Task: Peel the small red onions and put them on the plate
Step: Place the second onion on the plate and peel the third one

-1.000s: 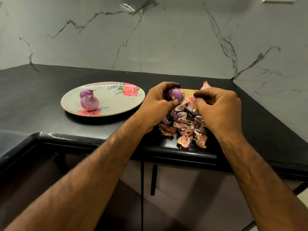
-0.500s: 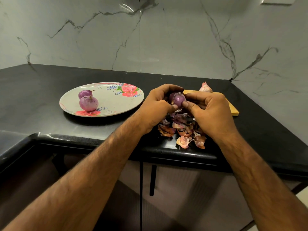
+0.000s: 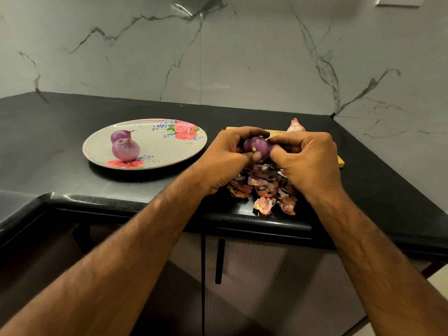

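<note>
**Onion in both hands above the peelings**

Both hands meet over the black bench (image 3: 60, 132). The left hand (image 3: 225, 158) has its grip curled round a small purple onion (image 3: 257, 145), thumb beneath it. The right hand (image 3: 308, 161) pinches at the onion's right side, fingers bent.

Just below them a heap of dry skins (image 3: 264, 187) lies near the bench's front edge. The hands hide most of a wooden board (image 3: 340, 161) behind. One unpeeled onion (image 3: 295, 127) sits at the board's far end.

To the left, well apart, a flowered plate (image 3: 169, 156) carries two peeled onions (image 3: 125, 149), close together. A marbled wall (image 3: 242, 57) rises behind.
</note>
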